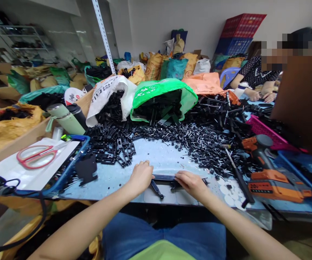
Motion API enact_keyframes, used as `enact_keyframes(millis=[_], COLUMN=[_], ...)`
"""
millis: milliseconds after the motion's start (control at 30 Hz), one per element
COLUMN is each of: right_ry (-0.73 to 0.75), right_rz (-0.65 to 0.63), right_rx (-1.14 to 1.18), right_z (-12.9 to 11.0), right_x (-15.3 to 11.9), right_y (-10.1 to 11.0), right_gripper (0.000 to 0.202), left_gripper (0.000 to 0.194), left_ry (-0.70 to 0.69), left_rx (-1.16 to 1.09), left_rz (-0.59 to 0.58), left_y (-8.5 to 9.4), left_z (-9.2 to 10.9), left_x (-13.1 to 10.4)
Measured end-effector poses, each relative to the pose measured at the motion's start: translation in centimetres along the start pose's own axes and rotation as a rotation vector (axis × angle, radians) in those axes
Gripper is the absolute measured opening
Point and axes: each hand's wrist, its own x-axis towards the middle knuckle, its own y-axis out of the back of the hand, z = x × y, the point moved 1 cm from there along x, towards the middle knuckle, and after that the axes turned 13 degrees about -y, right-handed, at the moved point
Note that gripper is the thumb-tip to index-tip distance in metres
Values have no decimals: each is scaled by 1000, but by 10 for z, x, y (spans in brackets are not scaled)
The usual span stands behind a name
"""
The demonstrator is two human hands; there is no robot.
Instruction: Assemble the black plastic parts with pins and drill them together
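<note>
Much of the black strip (163, 177) is hidden: both hands cover its ends, so only the short middle stretch between them shows, and its full length cannot be made out. It is a flat, dark, narrow plastic piece lying crosswise near the front edge of the pale blue surface (161, 159). The left hand (140, 176) rests knuckles-up on its left end, fingers curled down over it; the right hand (190, 183) presses on the right end, fingers bent and gripping the strip. Whether the fingertips close under the strip cannot be seen. Just in front of the strip a small black pin-like part (156, 189) lies tilted on the surface, its shape hard to read.

Behind the hands spreads a heap of small black parts (199, 141), too fine to tell apart. A green bag (162, 94) opens over more black pieces. An orange cordless drill (269, 173) lies to the right, red-handled scissors (36, 156) to the left on a white sheet. At the far right a seated person's hands (264, 95) are partly cut off by a brown board (302, 101).
</note>
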Motion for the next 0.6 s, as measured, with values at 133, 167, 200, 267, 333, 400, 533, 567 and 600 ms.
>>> enact_keyframes(millis=[133,167,200,267,333,400,533,567,600], right_ry=[-51,-71,-89,-106,-86,-29,40,39,37], right_rz=[-2,-7,-10,-25,-55,-124,-260,-267,-258], right_rx=[137,150,151,113,52,24,26,16,1], right_z=[14,17,20,24,28,33,41,40,37], right_x=[-19,-24,-28,-35,-36,-32,-21,-18,-16], right_y=[-11,-15,-19,-25,-27,-25,-10,-6,-2], right_gripper=[35,39,41,44,46,46,46,45,45], left_gripper=[58,63,65,59,48,44,43,43,43], left_ry=[-272,-305,-305,-258,-229,-231,-253,-248,-251], left_rx=[39,12,-17,-68,-103,-122,-159,-162,-159], left_rz=[212,209,204,207,233,260,269,294,330], left_y=[-24,-34,-44,-62,-73,-77,-72,-70,-68], left_z=[36,43,48,52,51,48,47,49,51], left_x=[5,9,13,19,23,25,24,21,16])
